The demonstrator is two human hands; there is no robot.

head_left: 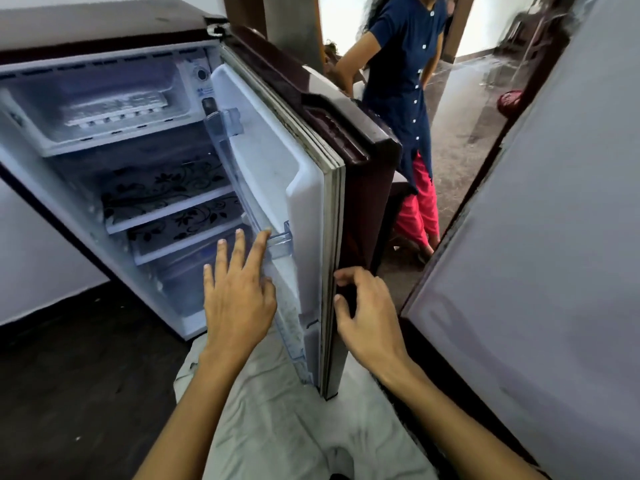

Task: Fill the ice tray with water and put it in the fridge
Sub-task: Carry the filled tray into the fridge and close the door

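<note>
A small maroon fridge (104,26) stands with its door (311,161) swung wide. In the freezer box at the top lies a white ice tray (117,110). My left hand (239,296) is spread flat, fingers apart, with its fingertips at the clear door shelf rail (277,242) on the door's inner side. My right hand (367,313) curls loosely at the door's outer edge, fingertips touching the dark rim, and holds nothing.
Glass shelves with black floral print (166,192) fill the fridge's middle. A person in a blue top and pink trousers (412,109) stands behind the door. A grey wall panel (540,237) lies at the right. The floor is dark.
</note>
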